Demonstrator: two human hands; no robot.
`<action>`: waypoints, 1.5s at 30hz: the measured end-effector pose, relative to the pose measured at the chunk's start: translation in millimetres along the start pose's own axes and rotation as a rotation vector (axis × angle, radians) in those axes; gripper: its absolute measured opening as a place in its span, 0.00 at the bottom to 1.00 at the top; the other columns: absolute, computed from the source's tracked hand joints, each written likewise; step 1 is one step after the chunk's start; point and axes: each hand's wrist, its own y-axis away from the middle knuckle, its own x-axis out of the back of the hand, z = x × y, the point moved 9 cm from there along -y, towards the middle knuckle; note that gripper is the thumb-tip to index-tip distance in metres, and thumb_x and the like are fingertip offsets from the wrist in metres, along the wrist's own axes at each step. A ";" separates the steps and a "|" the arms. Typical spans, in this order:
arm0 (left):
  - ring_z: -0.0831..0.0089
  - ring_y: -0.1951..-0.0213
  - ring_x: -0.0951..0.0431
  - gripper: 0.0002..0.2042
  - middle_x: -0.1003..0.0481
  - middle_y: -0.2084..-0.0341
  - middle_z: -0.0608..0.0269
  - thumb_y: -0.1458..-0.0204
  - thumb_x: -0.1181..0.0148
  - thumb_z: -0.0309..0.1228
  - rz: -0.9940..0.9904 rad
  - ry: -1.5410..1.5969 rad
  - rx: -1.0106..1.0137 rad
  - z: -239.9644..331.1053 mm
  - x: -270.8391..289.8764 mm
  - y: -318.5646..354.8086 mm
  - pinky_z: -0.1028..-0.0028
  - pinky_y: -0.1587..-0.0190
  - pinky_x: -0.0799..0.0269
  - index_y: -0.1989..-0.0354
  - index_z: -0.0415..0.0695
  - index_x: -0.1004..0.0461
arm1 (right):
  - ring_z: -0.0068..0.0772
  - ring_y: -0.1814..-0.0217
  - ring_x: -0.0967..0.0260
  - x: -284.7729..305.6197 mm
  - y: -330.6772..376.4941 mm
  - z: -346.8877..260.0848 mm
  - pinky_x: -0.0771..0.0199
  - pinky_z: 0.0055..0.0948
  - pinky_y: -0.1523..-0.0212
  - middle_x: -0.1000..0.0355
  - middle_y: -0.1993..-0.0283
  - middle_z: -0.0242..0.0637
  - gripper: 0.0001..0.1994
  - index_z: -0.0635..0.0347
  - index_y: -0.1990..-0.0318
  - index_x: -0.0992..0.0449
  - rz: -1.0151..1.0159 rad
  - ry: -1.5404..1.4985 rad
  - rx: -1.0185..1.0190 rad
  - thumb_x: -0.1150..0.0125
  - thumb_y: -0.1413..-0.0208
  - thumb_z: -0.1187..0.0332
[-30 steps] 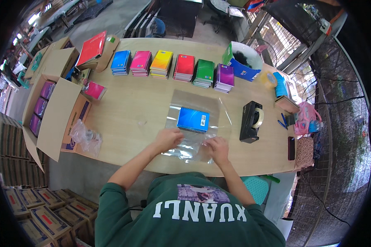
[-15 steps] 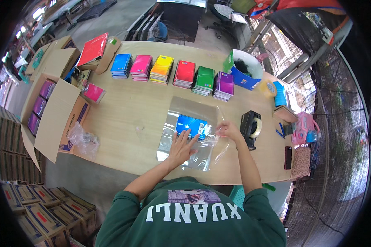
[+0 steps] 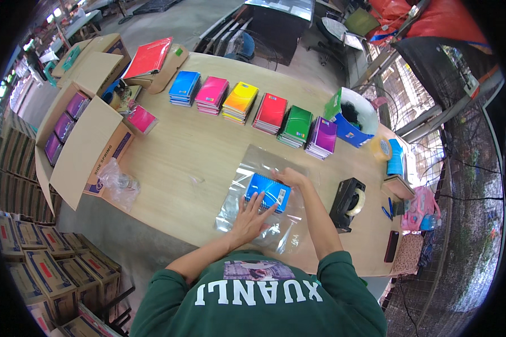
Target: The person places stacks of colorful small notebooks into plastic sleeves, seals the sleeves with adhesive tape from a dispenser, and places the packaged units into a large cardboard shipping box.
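A blue wire-bound notebook [image 3: 264,186] with a white label is steadied at the near middle of a pale wooden tabletop [image 3: 168,163], where it is set within the outline of a clear plastic film [image 3: 236,174]. Whether any layer of the film is drawn over the cover cannot be told.

The cover is pressed by the left hand [image 3: 248,222], its fingers spread wide and laid flat; nothing is seen clasped in it. The right hand [image 3: 290,177] is held at the far right corner of the notebook, fingers bent and drawn together; whether film is pinched between them is too small to be made out.

The notebook is judged light and fairly stiff, with a smooth cover that may slide on plastic; it would best be held across its flat faces or by the short ends, clear of the wire. The film appears thin, limp and slippery, easily creased, and is best taken at a loose edge between thumb and fingertip.

A black tape dispenser [image 3: 343,209] is placed to the right; beyond, notebooks are stacked by colour, the purple stack [image 3: 322,135] farthest right.
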 end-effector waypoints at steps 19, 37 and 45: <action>0.51 0.29 0.53 0.40 0.53 0.30 0.48 0.53 0.33 0.42 0.023 -0.023 0.048 2.9 -2.9 4.2 0.31 0.37 0.62 0.30 0.67 0.46 | 0.43 0.54 0.32 44.1 44.4 -16.2 0.35 0.45 0.57 0.29 0.59 0.36 0.06 0.54 0.75 0.23 1.026 0.182 0.609 0.34 0.64 0.73; 0.48 0.32 0.47 0.38 0.47 0.33 0.47 0.55 0.33 0.38 0.100 -0.151 0.053 2.4 -3.6 0.9 0.28 0.40 0.58 0.32 0.63 0.43 | 0.47 0.66 0.24 48.3 50.0 -62.7 0.27 0.44 0.65 0.23 0.69 0.40 0.06 0.57 0.66 0.24 0.615 0.322 0.297 0.37 0.54 0.72; 0.50 0.33 0.45 0.38 0.42 0.36 0.48 0.53 0.34 0.39 0.107 -0.198 0.055 2.6 -9.1 -3.0 0.27 0.39 0.61 0.31 0.61 0.45 | 0.46 0.63 0.25 41.7 51.8 -58.1 0.27 0.43 0.63 0.24 0.67 0.42 0.09 0.56 0.62 0.23 0.654 0.325 0.480 0.39 0.53 0.73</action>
